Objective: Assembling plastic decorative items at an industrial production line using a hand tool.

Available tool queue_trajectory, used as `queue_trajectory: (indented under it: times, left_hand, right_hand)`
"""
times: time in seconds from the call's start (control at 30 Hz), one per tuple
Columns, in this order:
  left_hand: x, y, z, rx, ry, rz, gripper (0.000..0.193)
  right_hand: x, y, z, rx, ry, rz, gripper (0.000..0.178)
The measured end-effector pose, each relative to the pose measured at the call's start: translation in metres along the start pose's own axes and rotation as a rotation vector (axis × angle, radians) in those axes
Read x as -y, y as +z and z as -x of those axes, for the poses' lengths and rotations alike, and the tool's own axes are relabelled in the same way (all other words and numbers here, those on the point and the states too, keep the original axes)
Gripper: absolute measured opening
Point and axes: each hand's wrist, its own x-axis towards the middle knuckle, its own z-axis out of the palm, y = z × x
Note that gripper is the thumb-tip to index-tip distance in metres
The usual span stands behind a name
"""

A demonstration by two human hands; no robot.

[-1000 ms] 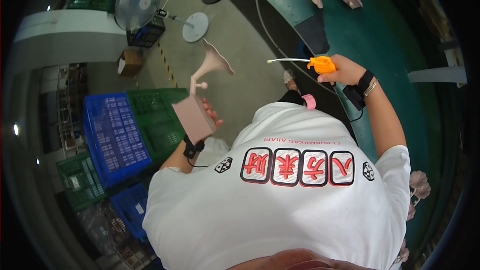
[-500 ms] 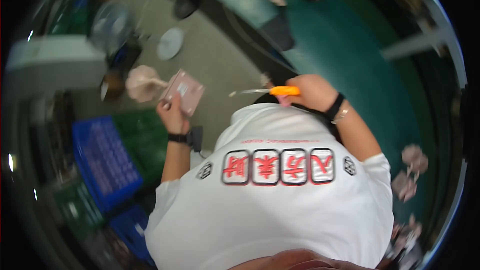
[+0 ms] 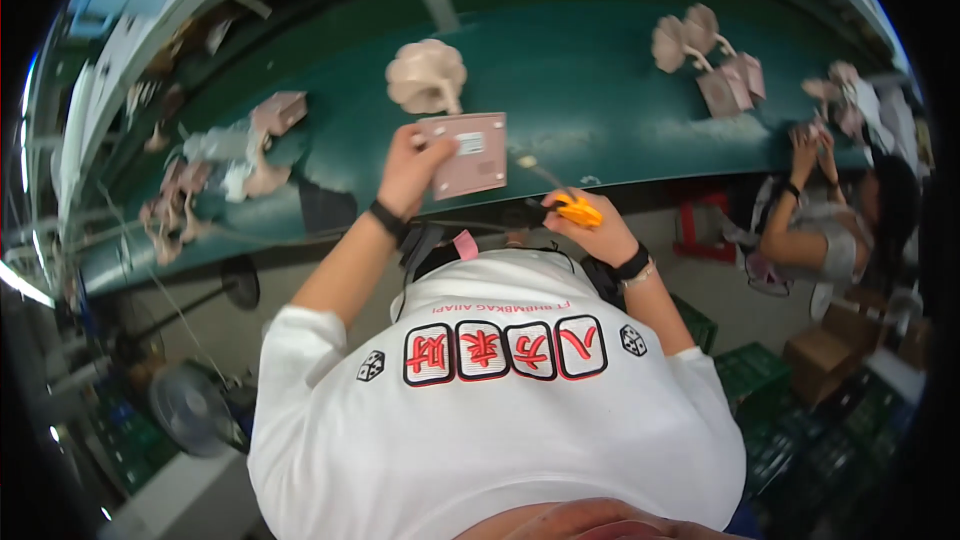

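My left hand [image 3: 412, 168] grips a pink gramophone-shaped device by its square base [image 3: 480, 180], thumb lying on the underside. That underside faces up, showing small corner feet and a pale label. The device's flower-shaped horn [image 3: 426, 76] points away over the green worktable [image 3: 560, 70]. In my right hand [image 3: 603, 232] is an orange-handled tool [image 3: 578, 208] with a thin shaft and a pale tip; its exact kind is unclear. The tip is near the right edge of the base, apparently apart from it.
Two similar pink devices [image 3: 722, 85] stand at the back right of the table. More pink parts [image 3: 180, 198] and clear plastic wrapping [image 3: 220, 143] lie at the left. A co-worker [image 3: 825, 230] handles pieces at the far right. Below are green crates [image 3: 750, 380], a cardboard box [image 3: 835, 348] and a fan [image 3: 190, 410].
My body has turned from the floor and crates to face the worktable. The pink device has come over the table's near edge, closer to the orange-handled tool. Both hands keep their holds.
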Motion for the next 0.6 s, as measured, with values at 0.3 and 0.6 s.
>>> queue_trajectory:
  times: [0.3,0.6]
  left_hand:
    - [0.052,0.271,-0.18,0.169,0.136,-0.439,0.072]
    - [0.048,0.397,-0.153,-0.125,0.139,-0.275,0.071]
  right_hand:
    - [-0.048,0.001,0.116,-0.587,0.142,-0.129,0.031]
    - [-0.058,0.018,0.125,-0.693,0.194,-0.27,0.032]
